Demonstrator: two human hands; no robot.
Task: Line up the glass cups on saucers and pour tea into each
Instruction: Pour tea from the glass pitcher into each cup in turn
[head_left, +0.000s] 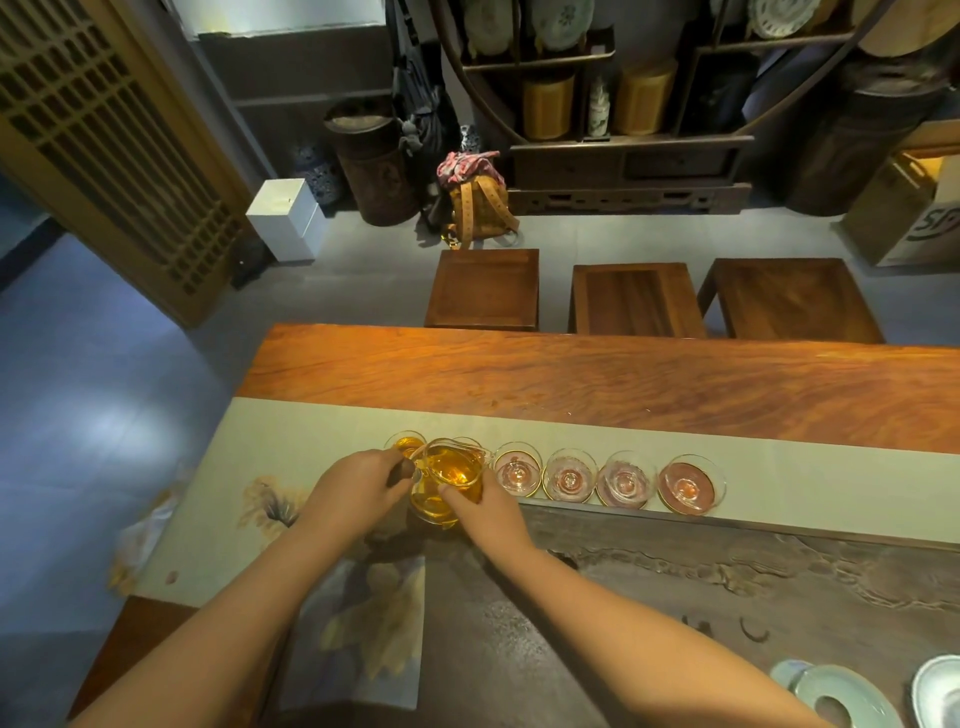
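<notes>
A glass pitcher (448, 480) full of amber tea is held over the left end of a row of glass cups on pink saucers. My left hand (358, 488) grips its handle side, and my right hand (480, 506) supports its body from the near side. The leftmost cup (404, 445) holds amber tea and shows just behind the pitcher. Another cup is mostly hidden behind the pitcher's rim. To the right stand several empty cups in a line, from the nearest empty cup (517, 472) to the far right cup (688, 484).
The cups stand on a pale green runner (831, 483) across a long wooden table (623, 379). A dark carved tea tray (727, 582) lies near me, with pale blue ceramic dishes (836, 696) at the lower right. Wooden stools (483, 288) stand beyond the table.
</notes>
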